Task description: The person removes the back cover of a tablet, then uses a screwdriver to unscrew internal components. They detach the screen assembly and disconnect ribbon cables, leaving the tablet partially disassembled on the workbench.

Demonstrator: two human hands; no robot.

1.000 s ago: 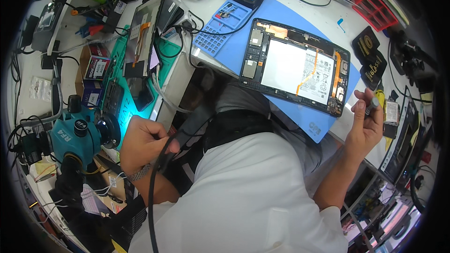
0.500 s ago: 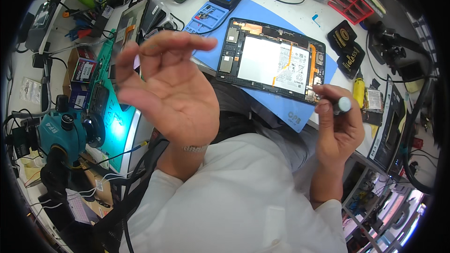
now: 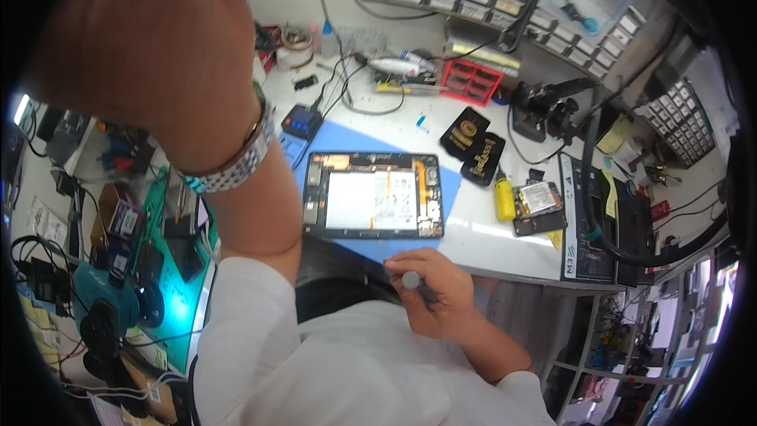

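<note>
Nearest the camera, the left hand (image 3: pixel 150 39) has swung up high, left of the opened tablet (image 3: pixel 374 196); half a second ago its palm was spread lower down. Its fingers are too blurred and cut off to tell whether they are open or curled. The right hand (image 3: pixel 441 292) has shifted to just in front of the tablet's near edge, fingers closed around a grey cylindrical tool (image 3: pixel 412 279). The tablet lies on a blue mat (image 3: pixel 339 138), touched by neither hand, so work on it seems paused. Beyond the tablet, to its right, are black cards (image 3: pixel 465 132), then a red tray (image 3: pixel 471 81).
</note>
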